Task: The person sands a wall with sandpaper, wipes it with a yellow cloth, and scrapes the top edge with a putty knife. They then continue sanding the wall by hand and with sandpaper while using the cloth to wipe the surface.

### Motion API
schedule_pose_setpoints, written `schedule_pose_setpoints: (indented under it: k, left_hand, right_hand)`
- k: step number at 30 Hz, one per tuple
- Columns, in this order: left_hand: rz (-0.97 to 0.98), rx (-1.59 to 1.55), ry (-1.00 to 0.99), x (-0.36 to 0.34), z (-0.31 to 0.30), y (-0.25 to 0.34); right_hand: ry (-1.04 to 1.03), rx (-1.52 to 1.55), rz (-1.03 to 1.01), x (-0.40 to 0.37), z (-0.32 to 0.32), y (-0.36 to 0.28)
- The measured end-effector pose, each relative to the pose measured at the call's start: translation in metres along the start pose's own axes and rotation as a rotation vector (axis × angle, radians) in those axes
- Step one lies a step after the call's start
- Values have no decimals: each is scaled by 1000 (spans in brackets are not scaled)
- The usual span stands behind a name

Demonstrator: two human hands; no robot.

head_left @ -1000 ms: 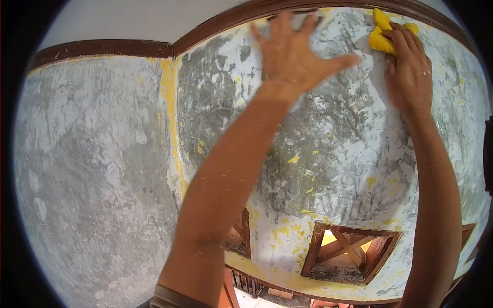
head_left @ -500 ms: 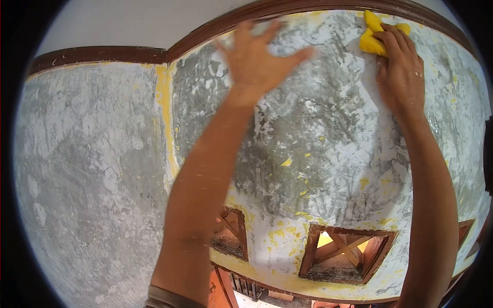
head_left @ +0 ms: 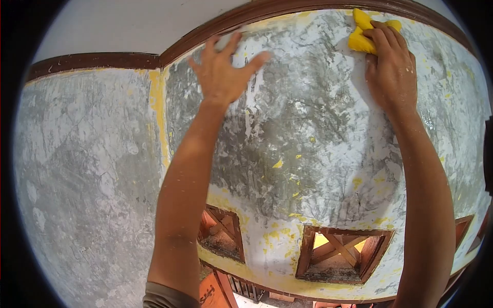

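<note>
High on the wall at the right, my right hand (head_left: 393, 64) grips a bunched yellow cloth (head_left: 363, 42) against the patchy grey and white wall (head_left: 303, 108), just under the dark brown trim. My left hand (head_left: 223, 72) is raised at the upper left of the same wall, fingers spread and holding nothing. It is slightly blurred, and whether its palm touches the surface is unclear. Flakes of yellow paint (head_left: 278, 164) show on the wall between my forearms.
Brown wooden trim (head_left: 205, 37) runs along the wall's top edge. A yellow-streaked corner (head_left: 156, 102) meets another grey wall (head_left: 87, 169) at left. Low down are wood-framed openings with crossed slats (head_left: 336, 250), and an orange panel (head_left: 213, 293) stands below.
My left hand has moved left along the wall, away from my right hand. The right hand and yellow cloth appear slightly further left, with the view shifted a little.
</note>
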State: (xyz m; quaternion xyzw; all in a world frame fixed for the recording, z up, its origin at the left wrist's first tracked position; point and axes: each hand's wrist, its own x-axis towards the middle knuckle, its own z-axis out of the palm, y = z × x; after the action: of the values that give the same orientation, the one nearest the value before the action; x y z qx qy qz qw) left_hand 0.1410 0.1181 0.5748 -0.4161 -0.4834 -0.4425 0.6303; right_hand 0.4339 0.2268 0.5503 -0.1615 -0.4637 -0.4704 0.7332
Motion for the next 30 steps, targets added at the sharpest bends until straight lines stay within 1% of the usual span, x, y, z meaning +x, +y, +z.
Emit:
schedule_pose_setpoints:
  k: [2, 4, 6, 8, 10, 12, 13, 15, 18, 19, 20, 22, 24, 25, 26, 27, 29, 30]
  left_hand:
    - [-1, 73, 31, -3, 6, -9]
    - [-51, -19, -53, -1, 2, 28]
    - [152, 8, 13, -11, 5, 86]
    - [159, -20, -1, -3, 7, 92]
    - [162, -61, -12, -3, 5, 80]
    - [133, 31, -71, -6, -3, 34]
    - [136, 25, -74, -9, -3, 21]
    - [-15, 100, -99, -8, -2, 5]
    - [-64, 46, -110, 2, -11, 56]
    - [24, 8, -91, -1, -6, 74]
    - [25, 14, -89, -1, -4, 76]
    - [136, -73, -50, -5, 0, 73]
    - [103, -63, -64, -6, -1, 27]
    - [84, 28, -42, -6, -3, 1]
    - [65, 120, -21, -4, -2, -9]
    - [69, 114, -23, 2, 0, -4]
    - [61, 160, 144, 10, 0, 3]
    - [58, 165, 147, 13, 1, 9]
  right_hand:
    - [23, -23, 4, 4, -1, 0]
    - [-105, -31, 75, 6, -5, -8]
    - [-111, -18, 90, 6, -4, -7]
    - [-74, -7, 33, 3, -2, -1]
    - [-93, 14, 35, 3, -3, 1]
    - [-4, 27, 7, 2, -3, 0]
    - [-7, 21, 9, 0, -2, 0]
    - [27, -11, -6, 2, 1, -1]
    - [26, -27, 10, 4, 1, -5]
    - [29, -19, 10, 5, 0, -5]
    - [16, -26, 11, 4, -1, -3]
    - [-6, -23, 1, 3, 0, -5]
    - [13, -33, -18, 1, -1, -1]
    - [18, -44, -19, 2, -2, 0]
    - [17, -39, -11, 3, -2, -2]
    - [9, -29, 0, 2, -2, -4]
    - [-9, -19, 6, -1, -6, -8]
    - [-8, -20, 15, 0, -7, -9]
